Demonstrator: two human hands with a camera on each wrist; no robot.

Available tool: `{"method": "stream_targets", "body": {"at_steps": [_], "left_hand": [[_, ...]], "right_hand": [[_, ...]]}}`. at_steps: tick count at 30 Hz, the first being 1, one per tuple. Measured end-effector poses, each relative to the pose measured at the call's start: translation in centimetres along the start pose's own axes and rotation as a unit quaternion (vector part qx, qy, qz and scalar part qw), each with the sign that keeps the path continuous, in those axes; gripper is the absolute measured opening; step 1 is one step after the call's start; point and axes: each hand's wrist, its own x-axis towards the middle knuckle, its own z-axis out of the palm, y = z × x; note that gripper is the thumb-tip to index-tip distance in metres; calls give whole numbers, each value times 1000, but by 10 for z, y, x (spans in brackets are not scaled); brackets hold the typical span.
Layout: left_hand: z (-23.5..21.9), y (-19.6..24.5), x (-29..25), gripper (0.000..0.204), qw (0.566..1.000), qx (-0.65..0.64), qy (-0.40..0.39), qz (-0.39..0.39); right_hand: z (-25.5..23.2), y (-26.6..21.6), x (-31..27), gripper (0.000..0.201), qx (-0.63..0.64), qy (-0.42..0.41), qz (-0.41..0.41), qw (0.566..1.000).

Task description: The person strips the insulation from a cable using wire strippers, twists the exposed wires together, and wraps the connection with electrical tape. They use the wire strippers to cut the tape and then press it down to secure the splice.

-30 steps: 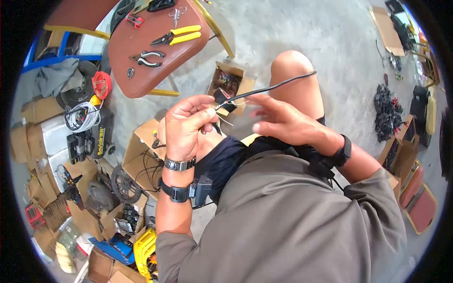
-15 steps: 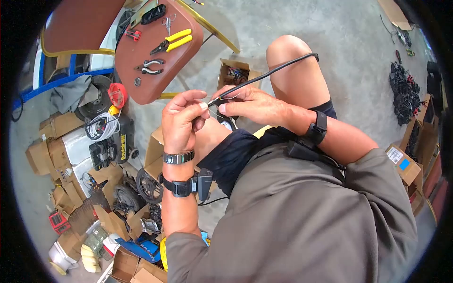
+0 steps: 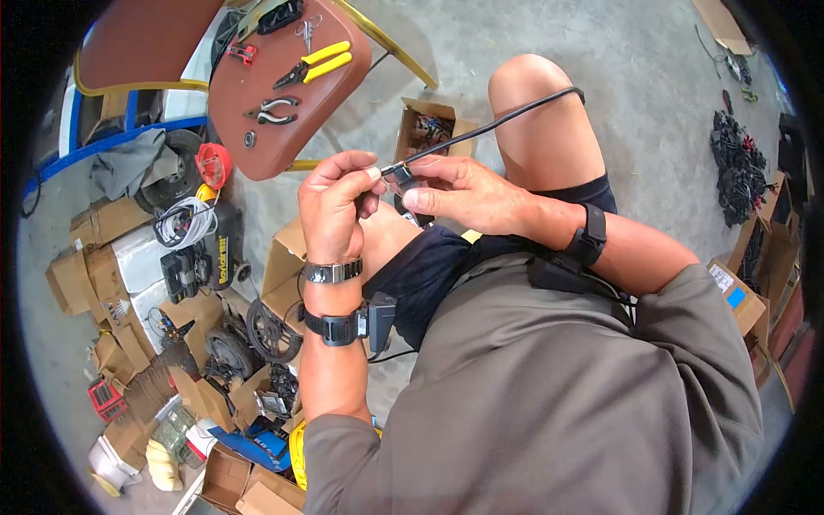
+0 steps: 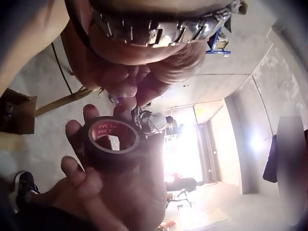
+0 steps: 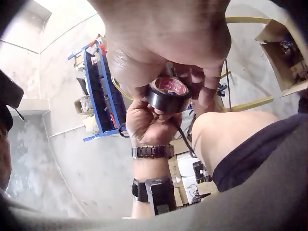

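Past the chair's [image 3: 319,110] near edge, the left hand [image 3: 333,204] stood raised, fingers pinching the black cable [image 3: 468,136] near its end; just beside, the tape roll [image 5: 168,102] was gripped by the level right hand's [image 3: 481,196] fingers

Upper left of head view, I see a brown chair seat [image 3: 249,86] carrying yellow-handled pliers [image 3: 300,72], grey-handled pliers [image 3: 261,112], scissors [image 3: 307,34], small ring [image 3: 249,133], red tool [image 3: 243,53].
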Motion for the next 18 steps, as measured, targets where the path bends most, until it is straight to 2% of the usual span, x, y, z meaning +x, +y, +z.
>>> {"method": "stream_targets", "body": {"at_steps": [7, 10, 13, 18], "left_hand": [[0, -5, -1, 19, 999, 46, -28, 6], [3, -6, -5, 19, 995, 74, -52, 35], [1, -9, -6, 18, 989, 112, -70, 65], [2, -15, -11, 16, 985, 118, -81, 93]], "right_hand": [[2, -23, -19, 52, -49, -14, 21, 998], [6, -21, -26, 56, -35, 26, 7, 999], [5, -24, -35, 58, -106, 42, 6, 993], [8, -43, -45, 58, -98, 28, 83, 991]]}}
